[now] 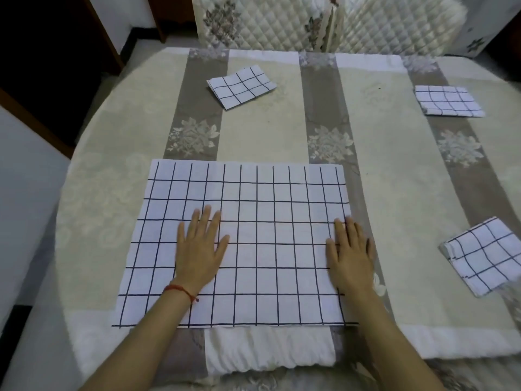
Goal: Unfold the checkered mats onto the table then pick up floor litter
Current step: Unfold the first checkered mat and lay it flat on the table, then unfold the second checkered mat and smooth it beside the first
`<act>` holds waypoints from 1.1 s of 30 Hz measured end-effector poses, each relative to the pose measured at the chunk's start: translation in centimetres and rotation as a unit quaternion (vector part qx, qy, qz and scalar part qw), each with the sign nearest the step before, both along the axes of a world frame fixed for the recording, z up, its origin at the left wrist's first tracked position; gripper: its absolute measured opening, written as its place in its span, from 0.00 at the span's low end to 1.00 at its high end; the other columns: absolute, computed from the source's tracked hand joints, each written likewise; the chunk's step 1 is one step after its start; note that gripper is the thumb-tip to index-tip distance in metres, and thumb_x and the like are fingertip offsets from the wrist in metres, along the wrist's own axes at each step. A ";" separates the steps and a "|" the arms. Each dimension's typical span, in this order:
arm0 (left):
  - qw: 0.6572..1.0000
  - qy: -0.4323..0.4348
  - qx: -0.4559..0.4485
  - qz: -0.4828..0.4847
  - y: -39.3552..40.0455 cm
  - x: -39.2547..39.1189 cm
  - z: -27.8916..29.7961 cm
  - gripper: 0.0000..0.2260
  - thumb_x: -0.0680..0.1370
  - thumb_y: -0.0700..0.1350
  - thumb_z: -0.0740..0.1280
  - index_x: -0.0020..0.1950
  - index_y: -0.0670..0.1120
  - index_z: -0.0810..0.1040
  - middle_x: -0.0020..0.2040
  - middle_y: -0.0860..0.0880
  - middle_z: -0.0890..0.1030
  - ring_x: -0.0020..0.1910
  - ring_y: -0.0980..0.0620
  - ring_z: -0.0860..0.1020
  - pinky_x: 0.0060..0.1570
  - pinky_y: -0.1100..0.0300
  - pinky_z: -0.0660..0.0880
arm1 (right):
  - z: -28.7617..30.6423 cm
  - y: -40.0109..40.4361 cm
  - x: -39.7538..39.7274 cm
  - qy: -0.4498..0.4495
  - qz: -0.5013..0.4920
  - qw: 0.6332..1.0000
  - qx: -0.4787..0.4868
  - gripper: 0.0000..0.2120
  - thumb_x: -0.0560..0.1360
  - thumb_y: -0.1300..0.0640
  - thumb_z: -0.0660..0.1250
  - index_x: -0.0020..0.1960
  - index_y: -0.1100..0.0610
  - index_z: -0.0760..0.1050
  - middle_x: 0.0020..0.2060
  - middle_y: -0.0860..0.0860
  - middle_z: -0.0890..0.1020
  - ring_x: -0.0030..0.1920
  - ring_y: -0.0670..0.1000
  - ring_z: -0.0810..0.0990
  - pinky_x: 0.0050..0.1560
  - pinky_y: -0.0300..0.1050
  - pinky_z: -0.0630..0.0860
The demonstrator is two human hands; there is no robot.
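Note:
A white mat with a dark grid (262,210) lies fully spread at the near edge of the round table (112,131). My left hand (200,246) rests flat on its left half, fingers apart, a red string on the wrist. Flat near the mat's right edge lies my right hand (351,252). Three more checkered mats stay folded: one at the far middle (241,86), one at the far right (448,101), one at the near right (485,255).
The table wears a beige and grey striped floral cloth. Quilted chair backs (267,21) stand behind the far edge. Pale floor (25,198) shows at the left, with dark wooden furniture (56,66) beyond it. No litter is in view.

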State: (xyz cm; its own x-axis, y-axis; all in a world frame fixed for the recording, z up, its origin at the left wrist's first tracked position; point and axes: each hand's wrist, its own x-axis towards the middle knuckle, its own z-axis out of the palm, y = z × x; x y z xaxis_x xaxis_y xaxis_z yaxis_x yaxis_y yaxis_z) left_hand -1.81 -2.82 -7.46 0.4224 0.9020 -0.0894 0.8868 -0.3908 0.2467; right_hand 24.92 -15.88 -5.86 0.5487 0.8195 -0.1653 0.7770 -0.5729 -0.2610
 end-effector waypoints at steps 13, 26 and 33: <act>0.980 -0.166 -0.064 -0.092 -6.8 14.1 6.4 0.21 0.75 0.47 0.59 0.67 0.41 0.69 0.71 0.39 0.67 0.72 0.40 0.62 0.69 0.47 0.59 | 6.9 -5.6 9.4 0.086 -0.065 0.987 0.118 0.19 0.77 0.55 0.59 0.67 0.58 0.68 0.69 0.56 0.69 0.69 0.56 0.66 0.69 0.52 0.61; 0.975 -0.116 -0.152 -0.113 -17.7 37.9 7.0 0.20 0.78 0.47 0.59 0.69 0.45 0.65 0.70 0.46 0.67 0.71 0.47 0.61 0.67 0.53 0.60 | 5.4 -16.5 31.0 0.130 -0.210 0.966 0.077 0.22 0.68 0.49 0.59 0.55 0.62 0.75 0.51 0.64 0.79 0.52 0.64 0.77 0.52 0.55 0.75; 0.988 -0.087 -0.124 -0.028 -19.5 43.5 5.5 0.16 0.77 0.46 0.59 0.64 0.44 0.70 0.62 0.43 0.72 0.62 0.43 0.68 0.59 0.52 0.66 | 3.9 -16.6 34.0 0.119 -0.198 0.971 0.068 0.17 0.74 0.56 0.64 0.60 0.63 0.72 0.55 0.62 0.75 0.57 0.63 0.73 0.55 0.53 0.71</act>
